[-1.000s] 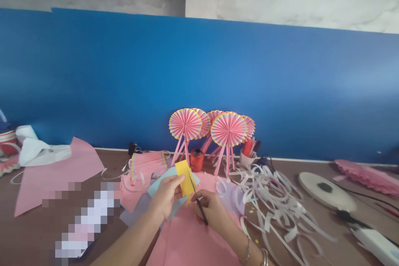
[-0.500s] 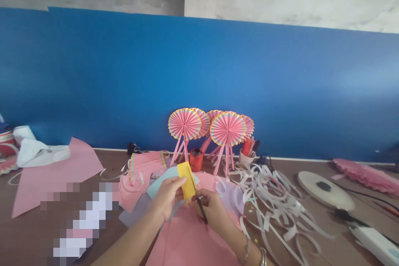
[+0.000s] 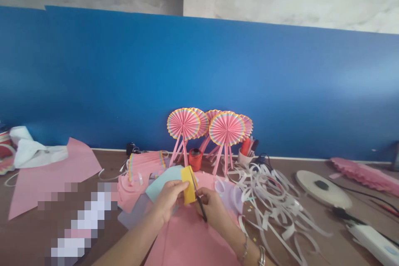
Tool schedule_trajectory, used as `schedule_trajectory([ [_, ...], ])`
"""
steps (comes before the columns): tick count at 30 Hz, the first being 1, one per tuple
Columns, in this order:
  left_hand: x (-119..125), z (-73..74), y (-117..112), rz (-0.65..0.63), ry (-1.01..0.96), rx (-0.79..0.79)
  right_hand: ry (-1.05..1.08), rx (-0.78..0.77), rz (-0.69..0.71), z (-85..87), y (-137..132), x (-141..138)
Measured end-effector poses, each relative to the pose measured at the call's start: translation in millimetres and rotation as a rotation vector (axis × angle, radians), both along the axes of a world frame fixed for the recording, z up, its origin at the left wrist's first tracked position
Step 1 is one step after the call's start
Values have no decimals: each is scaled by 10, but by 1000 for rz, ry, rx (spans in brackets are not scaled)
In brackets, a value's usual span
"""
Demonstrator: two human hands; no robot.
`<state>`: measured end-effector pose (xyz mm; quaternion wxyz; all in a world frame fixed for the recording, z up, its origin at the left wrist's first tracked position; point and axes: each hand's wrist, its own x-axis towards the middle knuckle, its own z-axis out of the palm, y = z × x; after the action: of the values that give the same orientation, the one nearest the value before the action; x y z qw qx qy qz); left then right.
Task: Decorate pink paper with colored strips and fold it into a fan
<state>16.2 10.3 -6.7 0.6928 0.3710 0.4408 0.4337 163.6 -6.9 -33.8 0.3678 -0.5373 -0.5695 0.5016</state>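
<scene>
Between thumb and fingers, my left hand (image 3: 171, 196) pinches a small yellow piece of paper (image 3: 188, 189). My right hand (image 3: 213, 206) is closed round dark-handled scissors (image 3: 201, 207), whose blades lie along the yellow paper's right edge. Both hands are above a large pink paper sheet (image 3: 190, 237). Light blue paper (image 3: 162, 181) lies behind my left hand, and a lilac piece (image 3: 232, 196) beyond my right. The exact spot where the blades meet the paper is too small to make out.
Pink pleated paper fans (image 3: 227, 129) stand at the back beside a red container (image 3: 195, 160). White curled strips (image 3: 274, 199) spread to the right, near a cream round device (image 3: 322, 189) and a power strip (image 3: 374, 243). A pink sheet (image 3: 50, 185) lies left. A blue panel (image 3: 199, 70) rises behind.
The yellow paper has moved slightly right and down, and stands more upright, with my left hand shifting along. The scissors and my right hand remain nearly in place.
</scene>
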Motion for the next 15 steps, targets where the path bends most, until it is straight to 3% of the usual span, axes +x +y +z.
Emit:
schedule_trajectory([
  [6, -52, -5, 58, 21, 78, 36, -54, -47, -71, 153, 69, 115],
  [8, -112, 3, 102, 35, 123, 68, -159, -21, -82, 239, 115, 239],
  [12, -288, 39, 203, 27, 348, 137, -760, 173, -100, 365, 187, 572],
  [15, -440, 54, 286, 28, 645, 253, -1025, 125, -102, 398, 201, 771],
])
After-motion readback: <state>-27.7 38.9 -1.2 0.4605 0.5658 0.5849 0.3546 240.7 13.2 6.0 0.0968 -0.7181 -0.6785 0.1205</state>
